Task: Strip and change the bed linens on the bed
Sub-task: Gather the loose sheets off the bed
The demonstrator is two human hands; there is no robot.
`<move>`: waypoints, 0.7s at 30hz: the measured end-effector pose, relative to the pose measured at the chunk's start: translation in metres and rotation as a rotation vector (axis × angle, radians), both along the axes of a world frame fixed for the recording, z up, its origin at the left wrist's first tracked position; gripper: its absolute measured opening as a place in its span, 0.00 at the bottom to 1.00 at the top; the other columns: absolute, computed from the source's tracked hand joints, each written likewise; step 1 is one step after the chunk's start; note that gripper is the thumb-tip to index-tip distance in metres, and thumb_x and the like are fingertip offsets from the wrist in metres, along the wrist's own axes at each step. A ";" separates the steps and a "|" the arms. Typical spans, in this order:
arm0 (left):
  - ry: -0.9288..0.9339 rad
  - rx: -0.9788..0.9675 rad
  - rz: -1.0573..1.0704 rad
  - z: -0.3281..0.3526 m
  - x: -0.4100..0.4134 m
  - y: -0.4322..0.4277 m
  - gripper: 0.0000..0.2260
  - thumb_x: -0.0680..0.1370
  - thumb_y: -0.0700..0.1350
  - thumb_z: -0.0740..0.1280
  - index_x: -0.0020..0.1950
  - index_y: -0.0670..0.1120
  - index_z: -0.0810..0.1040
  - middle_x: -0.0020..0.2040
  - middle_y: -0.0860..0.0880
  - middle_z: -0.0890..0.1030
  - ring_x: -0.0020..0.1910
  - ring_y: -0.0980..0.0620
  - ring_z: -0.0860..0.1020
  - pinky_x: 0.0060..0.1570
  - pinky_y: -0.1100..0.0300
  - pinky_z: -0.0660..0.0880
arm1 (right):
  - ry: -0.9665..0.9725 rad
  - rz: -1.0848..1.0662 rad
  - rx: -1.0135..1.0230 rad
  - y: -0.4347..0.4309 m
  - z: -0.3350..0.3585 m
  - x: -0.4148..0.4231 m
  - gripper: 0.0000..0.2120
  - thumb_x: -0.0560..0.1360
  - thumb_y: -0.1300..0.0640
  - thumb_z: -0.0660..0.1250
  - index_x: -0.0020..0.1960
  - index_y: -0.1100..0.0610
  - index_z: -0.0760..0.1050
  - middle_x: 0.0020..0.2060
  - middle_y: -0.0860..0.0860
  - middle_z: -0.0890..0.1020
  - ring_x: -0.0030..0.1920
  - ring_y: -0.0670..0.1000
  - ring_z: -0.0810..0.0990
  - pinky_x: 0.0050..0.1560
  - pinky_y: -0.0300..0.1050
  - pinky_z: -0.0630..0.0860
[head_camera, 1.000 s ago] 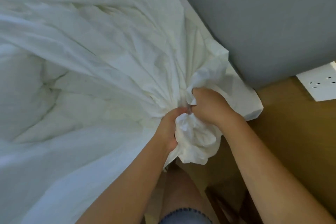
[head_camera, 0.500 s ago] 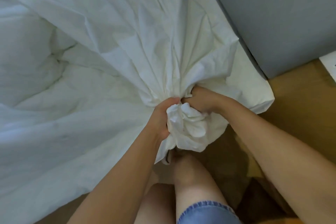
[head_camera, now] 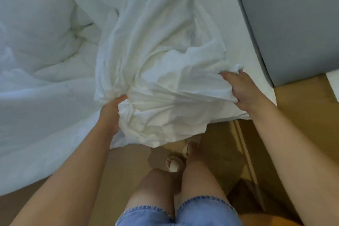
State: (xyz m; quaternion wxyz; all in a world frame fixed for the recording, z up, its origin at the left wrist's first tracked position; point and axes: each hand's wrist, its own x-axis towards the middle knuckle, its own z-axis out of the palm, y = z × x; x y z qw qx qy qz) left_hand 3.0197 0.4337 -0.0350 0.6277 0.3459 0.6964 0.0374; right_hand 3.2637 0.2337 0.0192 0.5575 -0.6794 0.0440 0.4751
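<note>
A crumpled white sheet [head_camera: 161, 71] lies bunched over the corner of the bed, its lower edge hanging past the mattress toward the floor. My left hand [head_camera: 111, 112] grips a gathered fold at the sheet's left side. My right hand [head_camera: 242, 91] grips the sheet's right edge near the mattress corner. The fabric is stretched between both hands. A puffy white duvet [head_camera: 40, 38] fills the left part of the bed.
A grey upholstered headboard [head_camera: 293, 24] rises at the right, close to my right hand. The wooden floor [head_camera: 302, 119] shows below and to the right. My legs and slippered feet [head_camera: 174, 163] stand by the bed's corner. A white object [head_camera: 333, 84] sits at the right edge.
My hands were close together, clutching one wad of sheet. They have moved apart, the right hand toward the headboard, the left to the left, spreading the fabric between them.
</note>
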 end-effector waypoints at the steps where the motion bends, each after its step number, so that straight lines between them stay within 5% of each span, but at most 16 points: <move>1: 0.073 0.041 -0.044 -0.005 0.000 -0.003 0.09 0.78 0.48 0.66 0.54 0.44 0.77 0.55 0.43 0.80 0.49 0.48 0.78 0.48 0.56 0.74 | -0.016 0.078 -0.072 -0.005 -0.009 -0.003 0.12 0.77 0.57 0.65 0.59 0.59 0.75 0.51 0.54 0.83 0.49 0.53 0.83 0.51 0.48 0.79; 3: 0.114 0.074 -0.083 -0.013 0.007 -0.017 0.15 0.70 0.49 0.73 0.54 0.44 0.79 0.47 0.48 0.83 0.43 0.52 0.80 0.38 0.59 0.74 | -0.070 0.183 -0.214 -0.006 -0.024 -0.003 0.12 0.77 0.53 0.64 0.59 0.55 0.70 0.56 0.54 0.80 0.53 0.53 0.80 0.50 0.48 0.78; 6: 0.091 0.033 -0.038 -0.031 0.021 -0.032 0.16 0.65 0.50 0.77 0.49 0.47 0.78 0.46 0.49 0.83 0.45 0.50 0.81 0.45 0.56 0.78 | -0.135 0.374 -0.348 0.001 -0.036 0.009 0.19 0.76 0.49 0.65 0.64 0.51 0.68 0.58 0.48 0.77 0.56 0.51 0.76 0.50 0.44 0.74; 9: 0.105 0.035 -0.013 -0.042 0.022 -0.029 0.14 0.64 0.51 0.77 0.43 0.50 0.76 0.44 0.51 0.82 0.43 0.51 0.80 0.38 0.59 0.75 | -0.002 0.594 -0.353 0.013 -0.038 0.019 0.19 0.71 0.41 0.68 0.59 0.47 0.74 0.55 0.43 0.78 0.54 0.45 0.76 0.46 0.39 0.69; 12: 0.092 -0.001 -0.032 -0.051 0.018 -0.024 0.17 0.62 0.52 0.77 0.44 0.50 0.76 0.42 0.53 0.82 0.42 0.52 0.81 0.36 0.60 0.74 | 0.053 0.638 -0.399 0.030 -0.043 0.009 0.30 0.62 0.33 0.72 0.57 0.49 0.72 0.50 0.41 0.77 0.50 0.43 0.75 0.48 0.39 0.69; 15: 0.074 -0.006 -0.075 -0.053 0.011 -0.018 0.28 0.61 0.54 0.78 0.57 0.47 0.75 0.50 0.51 0.81 0.48 0.50 0.79 0.45 0.54 0.77 | -0.055 0.534 -0.428 0.044 -0.057 -0.020 0.33 0.65 0.44 0.76 0.64 0.52 0.68 0.52 0.46 0.74 0.56 0.51 0.75 0.56 0.47 0.72; 18: 0.209 0.137 -0.171 -0.048 0.006 -0.011 0.45 0.62 0.52 0.78 0.73 0.45 0.59 0.68 0.45 0.67 0.65 0.44 0.70 0.63 0.46 0.70 | -0.073 0.364 -0.349 0.052 -0.064 -0.043 0.32 0.65 0.51 0.78 0.65 0.53 0.69 0.56 0.47 0.77 0.60 0.52 0.75 0.60 0.51 0.73; 21: 0.266 0.510 -0.417 -0.030 0.010 -0.013 0.47 0.67 0.51 0.76 0.76 0.42 0.51 0.72 0.41 0.57 0.71 0.43 0.57 0.65 0.57 0.55 | -0.143 0.264 -0.352 0.051 -0.065 -0.062 0.25 0.65 0.50 0.77 0.59 0.52 0.73 0.51 0.46 0.80 0.56 0.51 0.77 0.54 0.48 0.74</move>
